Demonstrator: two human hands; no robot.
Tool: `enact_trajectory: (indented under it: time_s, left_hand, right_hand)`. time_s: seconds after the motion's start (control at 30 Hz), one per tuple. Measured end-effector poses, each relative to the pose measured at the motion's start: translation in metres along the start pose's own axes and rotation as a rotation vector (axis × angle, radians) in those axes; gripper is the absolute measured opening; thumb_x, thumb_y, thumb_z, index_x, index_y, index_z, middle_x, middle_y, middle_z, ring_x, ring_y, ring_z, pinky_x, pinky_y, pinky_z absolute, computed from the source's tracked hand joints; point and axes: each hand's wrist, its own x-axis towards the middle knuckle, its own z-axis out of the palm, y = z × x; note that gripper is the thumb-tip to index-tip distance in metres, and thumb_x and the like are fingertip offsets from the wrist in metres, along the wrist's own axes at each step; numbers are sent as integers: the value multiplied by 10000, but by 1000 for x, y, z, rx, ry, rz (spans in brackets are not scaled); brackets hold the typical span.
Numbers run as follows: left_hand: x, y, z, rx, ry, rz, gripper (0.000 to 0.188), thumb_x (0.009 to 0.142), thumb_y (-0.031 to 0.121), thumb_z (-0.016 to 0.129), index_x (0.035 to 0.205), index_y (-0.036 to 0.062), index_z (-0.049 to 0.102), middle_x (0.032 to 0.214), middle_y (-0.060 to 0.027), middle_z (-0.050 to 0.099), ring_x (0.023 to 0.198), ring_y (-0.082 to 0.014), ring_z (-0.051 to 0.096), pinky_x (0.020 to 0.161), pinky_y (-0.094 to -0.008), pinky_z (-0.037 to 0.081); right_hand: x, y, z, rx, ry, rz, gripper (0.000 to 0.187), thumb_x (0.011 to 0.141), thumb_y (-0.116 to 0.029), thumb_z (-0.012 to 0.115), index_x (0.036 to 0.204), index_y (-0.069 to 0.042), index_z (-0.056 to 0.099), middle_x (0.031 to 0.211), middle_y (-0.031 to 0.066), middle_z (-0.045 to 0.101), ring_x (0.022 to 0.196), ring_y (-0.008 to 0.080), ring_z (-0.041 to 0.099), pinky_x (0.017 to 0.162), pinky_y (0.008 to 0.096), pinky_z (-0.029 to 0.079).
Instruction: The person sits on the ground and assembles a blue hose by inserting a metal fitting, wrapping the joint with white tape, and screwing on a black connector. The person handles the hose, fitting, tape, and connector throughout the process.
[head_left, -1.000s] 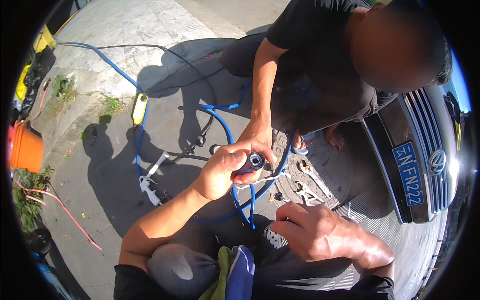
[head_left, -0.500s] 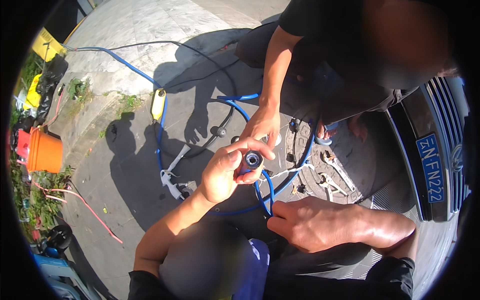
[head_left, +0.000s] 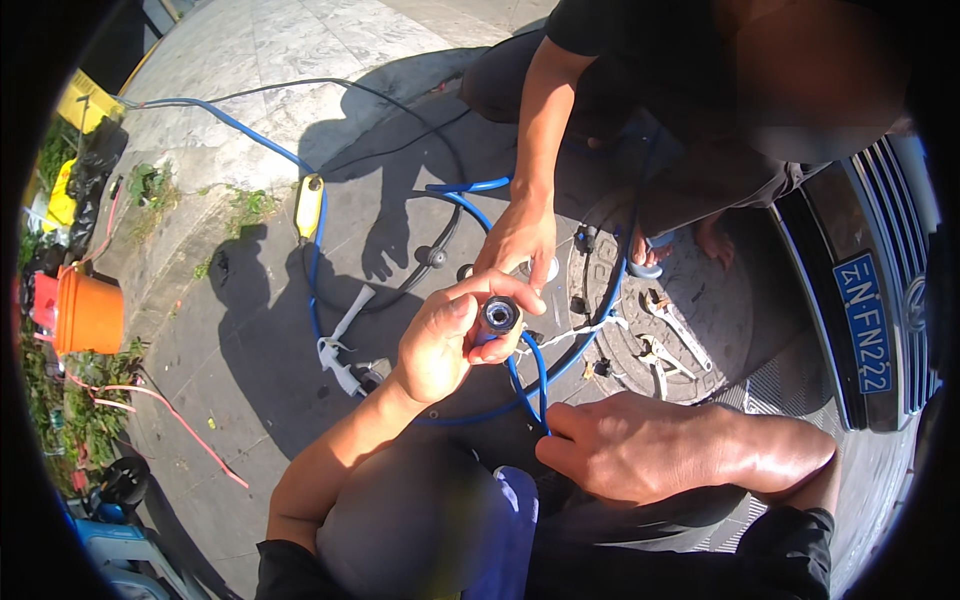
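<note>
Outdoors beside a silver car [head_left: 885,225], a co-worker [head_left: 680,90] crouches near looped blue hose [head_left: 475,185]; right hand's [head_left: 625,445] fingers curl, any grip unclear; left hand's [head_left: 435,340] fingers wrap a short dark cylinder [head_left: 500,314], open end upward.

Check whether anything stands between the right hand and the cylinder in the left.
Nothing visible blocks the right hand from the cylinder in the left hand; a blue hose shows in that gap, apparently lower down.
</note>
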Motion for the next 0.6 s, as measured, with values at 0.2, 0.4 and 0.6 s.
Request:
enact_trajectory:
  time_s: [0.2, 0.4, 0.6]
  left_hand:
    - [0, 0, 0, 7, -11, 15, 773, 1079, 618, 393, 1247, -109, 593, 640, -26, 457, 536, -100, 375, 531, -278, 300]
    - [0, 1, 3, -1, -16, 20, 767, 1080, 609, 398, 1244, -116, 591, 635, -22, 451, 529, -100, 370, 531, -279, 295]
    - [0, 2, 4, 1, -24, 18, 774, 1080, 617, 399, 1244, -114, 591, 633, -23, 455, 528, -99, 367, 527, -278, 296]
  right_hand:
    - [0, 1, 3, -16, -6, -9, 292, 950, -129, 666, 1105, 111, 605, 937, 236, 590, 670, 349, 694, 555, 414, 562]
    - [-1, -2, 3, -26, -9, 4, 288, 955, -137, 660, 1097, 107, 605, 953, 245, 600, 684, 352, 706, 561, 415, 571]
    - [-1, -4, 4, -13, -12, 15, 284, 961, -140, 660, 1091, 106, 603, 961, 240, 600, 691, 351, 709, 564, 419, 574]
